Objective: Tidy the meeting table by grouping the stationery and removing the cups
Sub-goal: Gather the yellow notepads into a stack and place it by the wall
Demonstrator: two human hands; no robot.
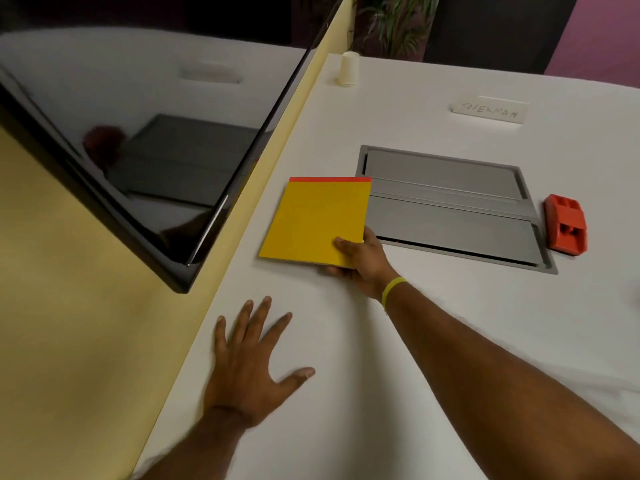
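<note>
**Meeting table, contents as seen from my seat**

1. My left hand (249, 368), lower centre of frame: flat on the white table (398, 410), palm down, fingers straight and spread, holding nothing.
2. My right hand (360, 261), centre: thumb on top and fingers curled under the near right corner of a yellow notepad (315, 220). A yellow band (391, 289) is on the wrist.
3. The notepad, centre: red strip along its far edge, its right side overlapping the grey floor-box lid (450, 206) set into the tabletop.
4. Orange-red plastic desk item (566, 225), right of the lid, just beside it.
5. White name card (491, 110), upper right, with handwritten lettering.
6. Paper cup (349, 69), top centre, upside down near the table's far edge.
7. Black screen (121, 133), upper left.
</note>
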